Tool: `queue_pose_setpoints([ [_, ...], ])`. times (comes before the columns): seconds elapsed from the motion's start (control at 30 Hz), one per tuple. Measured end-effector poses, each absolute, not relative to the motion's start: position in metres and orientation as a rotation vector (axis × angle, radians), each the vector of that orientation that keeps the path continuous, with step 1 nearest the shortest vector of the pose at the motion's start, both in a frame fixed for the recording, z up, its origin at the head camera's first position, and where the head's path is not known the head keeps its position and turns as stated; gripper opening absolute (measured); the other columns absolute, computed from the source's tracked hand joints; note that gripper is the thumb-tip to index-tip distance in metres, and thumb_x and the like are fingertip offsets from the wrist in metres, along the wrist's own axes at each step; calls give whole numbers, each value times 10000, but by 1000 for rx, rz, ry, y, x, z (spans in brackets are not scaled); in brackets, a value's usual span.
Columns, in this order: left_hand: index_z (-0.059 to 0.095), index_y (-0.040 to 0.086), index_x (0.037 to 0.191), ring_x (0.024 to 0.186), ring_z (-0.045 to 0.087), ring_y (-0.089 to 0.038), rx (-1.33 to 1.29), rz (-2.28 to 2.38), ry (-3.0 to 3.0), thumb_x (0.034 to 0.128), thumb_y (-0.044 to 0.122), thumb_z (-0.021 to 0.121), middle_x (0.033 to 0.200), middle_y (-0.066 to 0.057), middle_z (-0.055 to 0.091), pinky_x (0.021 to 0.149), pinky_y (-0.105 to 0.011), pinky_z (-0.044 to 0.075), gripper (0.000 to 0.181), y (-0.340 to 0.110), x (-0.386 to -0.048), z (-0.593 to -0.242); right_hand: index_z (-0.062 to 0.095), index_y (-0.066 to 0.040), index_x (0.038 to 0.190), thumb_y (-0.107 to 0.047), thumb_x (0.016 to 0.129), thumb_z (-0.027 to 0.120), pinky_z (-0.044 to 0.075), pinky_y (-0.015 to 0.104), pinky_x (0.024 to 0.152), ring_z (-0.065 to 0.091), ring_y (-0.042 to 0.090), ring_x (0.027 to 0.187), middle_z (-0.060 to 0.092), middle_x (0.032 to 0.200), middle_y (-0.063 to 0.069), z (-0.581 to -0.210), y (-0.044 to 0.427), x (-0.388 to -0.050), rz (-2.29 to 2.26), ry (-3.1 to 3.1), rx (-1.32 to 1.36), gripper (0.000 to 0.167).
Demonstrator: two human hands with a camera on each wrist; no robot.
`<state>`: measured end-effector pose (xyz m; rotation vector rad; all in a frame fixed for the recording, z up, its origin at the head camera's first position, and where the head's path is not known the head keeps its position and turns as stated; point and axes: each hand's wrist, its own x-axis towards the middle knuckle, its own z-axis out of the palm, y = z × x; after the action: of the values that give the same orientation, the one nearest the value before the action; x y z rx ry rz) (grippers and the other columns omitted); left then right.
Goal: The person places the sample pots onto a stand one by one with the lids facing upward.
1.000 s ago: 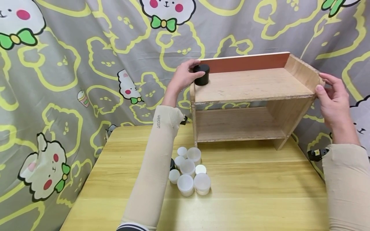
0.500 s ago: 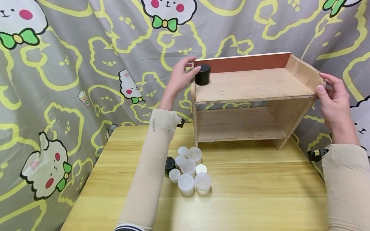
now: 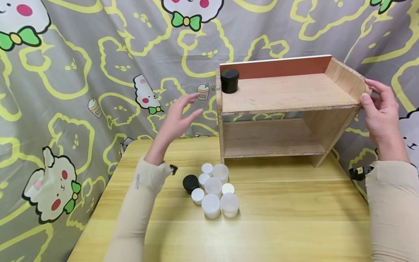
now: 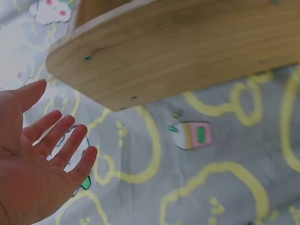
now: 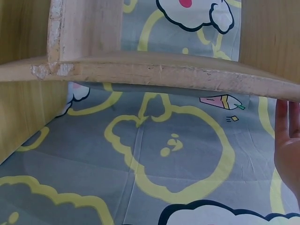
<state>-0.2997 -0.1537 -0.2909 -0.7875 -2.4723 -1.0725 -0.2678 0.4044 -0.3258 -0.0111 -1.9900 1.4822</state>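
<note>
A black lidded jar (image 3: 230, 81) stands upright at the left end of the top board of a two-tier wooden shelf (image 3: 278, 94). My left hand (image 3: 178, 118) hangs in the air left of the shelf, fingers spread and holding nothing. In the left wrist view, that hand (image 4: 51, 154) shows its palm, apart from the shelf's side panel (image 4: 178, 47). On the other side, my right hand (image 3: 381, 112) grips the front edge of the shelf's right side panel with thumb and fingers. Only part of the right hand (image 5: 288, 145) shows in the right wrist view.
On the wooden table (image 3: 288, 225), in front of the shelf's left leg, several small white and translucent jars (image 3: 212, 186) stand close together. Another black jar (image 3: 191, 183) is at their left side. A patterned grey curtain (image 3: 131, 43) hangs behind and beside the table.
My left hand has let go of the black jar on the top board and moved down and left, away from the shelf. My right hand keeps its grip on the side panel.
</note>
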Motion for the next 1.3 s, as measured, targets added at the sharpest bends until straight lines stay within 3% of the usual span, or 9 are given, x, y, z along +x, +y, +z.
queue_pose_setpoints([
  [0.2,492,183,1544,1354,543,-306,-811,-989,-2581,1001,296,704,1500,-106,562,1137,-548,432,593,-193,-267,-343,555,-230,1478,-116,1067,527,463,112,969,547,60,1206,497,1414,-107,-326,405,-270,1502,-1958,3,427],
  [0.5,440,155,1572,1359,534,-320,-799,-1006,-2814,909,286,818,1528,-105,529,1130,-580,438,774,-226,-245,-421,563,-218,1471,-113,1063,533,464,111,964,544,76,1219,492,1423,-88,-326,404,-269,1554,-1927,24,422],
  [0.63,409,151,1589,1361,532,-343,-842,-1012,-2888,841,250,883,1539,-104,511,1110,-581,455,891,-233,-243,-444,553,-223,1478,-119,1068,526,457,118,1017,530,101,1270,477,1454,-78,-326,404,-269,1549,-1928,22,424],
  [0.87,370,123,1606,1384,510,-368,-913,-1049,-2989,778,202,930,1589,-119,462,1122,-587,441,1003,-237,-242,-469,585,-189,1448,-79,1052,548,474,116,982,552,111,1237,508,1426,-52,-328,404,-271,1614,-1847,32,413],
  [1.07,385,68,1586,1363,532,-387,-1002,-1086,-3011,786,205,923,1589,-141,468,1133,-579,436,973,-233,-240,-483,586,-186,1445,-82,1050,556,478,119,991,556,112,1226,511,1438,-49,-328,403,-274,1603,-1846,22,409],
  [1.3,526,72,1493,1291,597,-333,-1051,-1042,-3025,819,216,896,1437,-146,617,1125,-547,451,783,-232,-240,-490,587,-184,1443,-80,1049,556,480,126,979,561,107,1206,524,1444,-44,-327,404,-275,1573,-1854,7,409],
])
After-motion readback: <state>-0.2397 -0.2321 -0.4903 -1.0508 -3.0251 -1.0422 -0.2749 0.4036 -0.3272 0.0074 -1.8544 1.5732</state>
